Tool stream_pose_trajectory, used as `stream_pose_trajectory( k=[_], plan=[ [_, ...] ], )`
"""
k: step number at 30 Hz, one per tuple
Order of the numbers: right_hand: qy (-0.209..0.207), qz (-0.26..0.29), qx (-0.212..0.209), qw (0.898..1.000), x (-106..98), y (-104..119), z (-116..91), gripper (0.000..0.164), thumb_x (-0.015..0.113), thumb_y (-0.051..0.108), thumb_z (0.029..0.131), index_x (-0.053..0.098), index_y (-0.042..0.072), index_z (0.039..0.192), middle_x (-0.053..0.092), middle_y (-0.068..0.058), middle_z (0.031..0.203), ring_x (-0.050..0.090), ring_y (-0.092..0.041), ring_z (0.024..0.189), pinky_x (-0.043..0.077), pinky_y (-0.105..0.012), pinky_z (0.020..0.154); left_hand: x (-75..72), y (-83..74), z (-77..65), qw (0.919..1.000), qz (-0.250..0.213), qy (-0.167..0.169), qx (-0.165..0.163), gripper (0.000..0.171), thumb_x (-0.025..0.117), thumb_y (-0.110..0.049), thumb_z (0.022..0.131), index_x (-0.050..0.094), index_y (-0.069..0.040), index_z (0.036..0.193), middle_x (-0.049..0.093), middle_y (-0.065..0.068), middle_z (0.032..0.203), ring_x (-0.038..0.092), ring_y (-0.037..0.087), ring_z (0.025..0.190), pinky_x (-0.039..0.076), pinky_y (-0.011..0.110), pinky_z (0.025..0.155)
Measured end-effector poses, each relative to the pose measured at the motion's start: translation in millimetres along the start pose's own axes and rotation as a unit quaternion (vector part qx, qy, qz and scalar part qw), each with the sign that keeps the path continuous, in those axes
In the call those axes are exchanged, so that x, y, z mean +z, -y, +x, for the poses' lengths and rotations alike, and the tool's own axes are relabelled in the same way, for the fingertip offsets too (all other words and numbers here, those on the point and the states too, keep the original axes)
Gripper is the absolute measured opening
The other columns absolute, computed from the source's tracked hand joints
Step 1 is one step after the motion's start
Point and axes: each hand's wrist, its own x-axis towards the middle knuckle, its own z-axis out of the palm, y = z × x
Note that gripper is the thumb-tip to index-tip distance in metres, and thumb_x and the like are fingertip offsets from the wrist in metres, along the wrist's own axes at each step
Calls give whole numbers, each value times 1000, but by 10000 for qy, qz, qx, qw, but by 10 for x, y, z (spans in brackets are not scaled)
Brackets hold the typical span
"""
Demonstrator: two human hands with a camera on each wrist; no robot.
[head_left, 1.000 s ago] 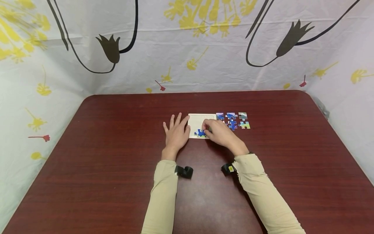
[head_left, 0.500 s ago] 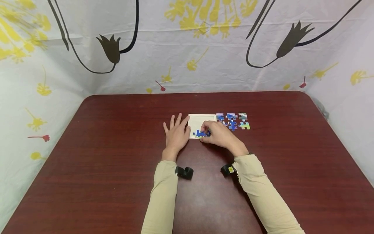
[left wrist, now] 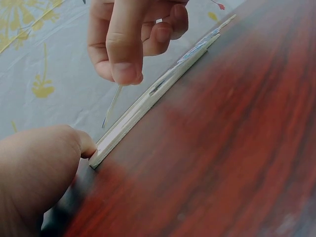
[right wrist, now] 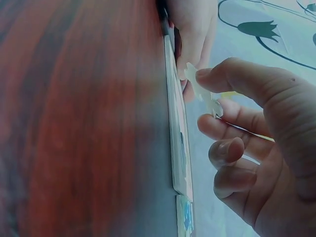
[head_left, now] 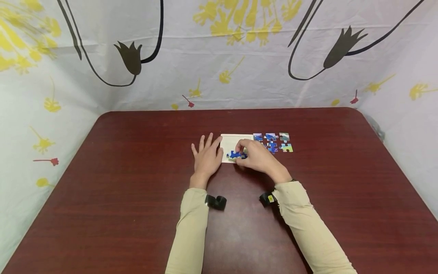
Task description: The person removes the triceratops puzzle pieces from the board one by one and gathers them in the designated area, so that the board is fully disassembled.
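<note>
My right hand (head_left: 258, 156) pinches a blue puzzle piece (head_left: 234, 154) between thumb and fingers over a pale puzzle board (head_left: 229, 141). In the right wrist view the puzzle piece (right wrist: 201, 91) is tilted and seen from its pale side, apart from the board (right wrist: 177, 133). The left wrist view shows it edge-on under the right hand's fingertips (left wrist: 126, 71). My left hand (head_left: 207, 158) lies with fingers spread, its thumb and index finger touching the board's left edge. Another dark blue patch on the board is partly hidden by the right fingers.
Several loose puzzle pieces (head_left: 272, 145) lie in two rows just right of the board; some are partly behind the right hand. All rest on a dark red wooden table (head_left: 143, 160). A white patterned cloth (head_left: 205, 49) hangs behind the table's far edge.
The right thumb has shifted left and toward the body, spreading from the index finger. The pinched piece has turned and shifted slightly. The left hand has stayed in place.
</note>
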Motion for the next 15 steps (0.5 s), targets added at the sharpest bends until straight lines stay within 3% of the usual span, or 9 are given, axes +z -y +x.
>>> stream_pose_trajectory(
  k=[15],
  plan=[
    [-196, -110, 57, 9997, -69, -65, -12, 22, 75, 18, 76, 60, 8, 88, 60, -2, 79, 47, -16, 61, 42, -32, 62, -16, -24, -18, 10000, -16, -88, -3, 44, 40, -31, 97, 44, -24, 141, 27, 5, 151, 10, 28, 140, -4, 57, 106]
  ],
)
